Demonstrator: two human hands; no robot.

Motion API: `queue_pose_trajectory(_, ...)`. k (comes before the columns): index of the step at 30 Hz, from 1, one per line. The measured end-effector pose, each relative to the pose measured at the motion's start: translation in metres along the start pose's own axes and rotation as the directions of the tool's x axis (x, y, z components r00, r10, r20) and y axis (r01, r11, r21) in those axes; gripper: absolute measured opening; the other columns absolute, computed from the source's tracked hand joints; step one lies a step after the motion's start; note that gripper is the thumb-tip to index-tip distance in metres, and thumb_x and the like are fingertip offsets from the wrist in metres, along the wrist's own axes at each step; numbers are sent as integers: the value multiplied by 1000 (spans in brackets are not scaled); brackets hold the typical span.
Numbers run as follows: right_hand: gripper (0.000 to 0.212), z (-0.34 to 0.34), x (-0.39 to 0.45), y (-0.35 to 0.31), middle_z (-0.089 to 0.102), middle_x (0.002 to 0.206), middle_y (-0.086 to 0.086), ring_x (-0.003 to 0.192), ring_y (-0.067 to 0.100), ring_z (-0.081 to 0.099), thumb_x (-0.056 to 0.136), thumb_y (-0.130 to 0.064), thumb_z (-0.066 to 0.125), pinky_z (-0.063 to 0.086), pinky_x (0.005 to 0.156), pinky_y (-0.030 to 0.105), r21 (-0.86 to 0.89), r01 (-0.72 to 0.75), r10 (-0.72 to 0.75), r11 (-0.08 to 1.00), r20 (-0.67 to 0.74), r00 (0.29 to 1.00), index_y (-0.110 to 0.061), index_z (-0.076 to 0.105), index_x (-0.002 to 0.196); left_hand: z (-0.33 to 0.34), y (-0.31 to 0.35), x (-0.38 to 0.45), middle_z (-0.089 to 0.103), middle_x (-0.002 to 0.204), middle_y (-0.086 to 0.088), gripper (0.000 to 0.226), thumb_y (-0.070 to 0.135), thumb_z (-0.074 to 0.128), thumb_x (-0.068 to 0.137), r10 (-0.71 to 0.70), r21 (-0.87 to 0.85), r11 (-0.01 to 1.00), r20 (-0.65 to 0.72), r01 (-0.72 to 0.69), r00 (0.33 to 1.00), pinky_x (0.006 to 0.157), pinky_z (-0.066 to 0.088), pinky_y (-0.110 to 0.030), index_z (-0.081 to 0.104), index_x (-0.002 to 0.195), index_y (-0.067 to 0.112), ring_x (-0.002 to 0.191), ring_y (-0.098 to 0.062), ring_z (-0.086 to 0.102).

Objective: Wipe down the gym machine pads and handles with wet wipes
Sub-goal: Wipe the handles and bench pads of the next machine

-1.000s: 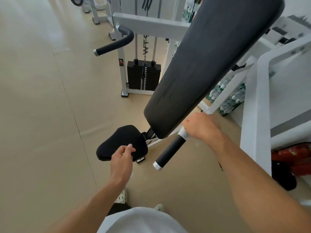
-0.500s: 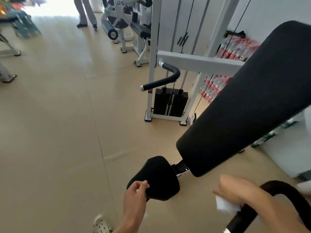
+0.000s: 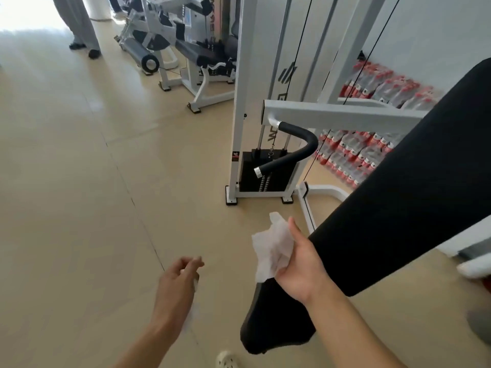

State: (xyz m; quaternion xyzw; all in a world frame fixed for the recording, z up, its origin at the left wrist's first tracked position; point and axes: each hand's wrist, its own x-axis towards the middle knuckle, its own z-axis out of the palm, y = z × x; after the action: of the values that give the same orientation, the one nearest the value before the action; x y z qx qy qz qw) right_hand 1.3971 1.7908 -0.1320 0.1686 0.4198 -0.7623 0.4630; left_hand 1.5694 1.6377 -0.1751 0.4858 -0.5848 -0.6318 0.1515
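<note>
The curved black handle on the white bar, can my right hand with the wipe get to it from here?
Probably yes. The right hand holds the wipe in open air, and nothing stands between it and the curved handle; the back pad lies off to the side.

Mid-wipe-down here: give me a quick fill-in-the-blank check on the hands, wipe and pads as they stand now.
1. The right hand grips a white ____.
2. The seat pad and the back pad are both ____ in colour.
3. The curved handle hangs in front of the weight ____.

Missing words: wipe; black; stack
</note>
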Motion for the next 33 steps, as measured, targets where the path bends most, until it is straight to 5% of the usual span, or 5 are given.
queue_pose_trajectory(14,36,51,89,-34,78,108,11,96,26,77,104,-41,53,58,77,40,76,344,-298,936,-347,889,-13,68,121,43,87,122,52,57,3,17,29,63,98,61,73,994,236,-80,970,57,33,-29,71,89,17,53,-11,42)
queue_pose_trajectory(19,37,66,128,-114,70,118,-2,109,16,68,104,-43,55,53,91,30,-80,684,-555,725,-655,512,-18,64,130,82,140,189,53,57,3,18,30,64,97,135,126,976,286,-177,949,59,35,-30,71,87,18,53,-11,43)
queue_pose_trajectory(22,42,69,161,-152,62,128,-5,122,15,61,109,-42,42,49,106,36,-585,625,-853,517,-417,315,-18,55,142,112,175,221,55,59,3,18,31,63,98,171,130,966,325,-223,930,61,38,-30,71,87,19,59,-13,47)
queue_pose_trajectory(27,65,71,217,-176,18,169,5,156,22,12,106,-58,23,18,127,42,-981,184,-844,60,48,534,-19,48,151,168,226,257,61,66,1,18,34,61,97,285,109,927,415,-358,864,61,43,-28,70,86,23,58,-8,52)
queue_pose_trajectory(33,67,68,231,-223,34,156,-1,132,21,39,108,-26,39,46,92,37,-943,-196,-721,-268,62,690,-29,1,164,227,278,309,59,64,8,15,31,60,97,393,19,883,515,-468,762,56,43,-19,67,90,19,56,-4,49)
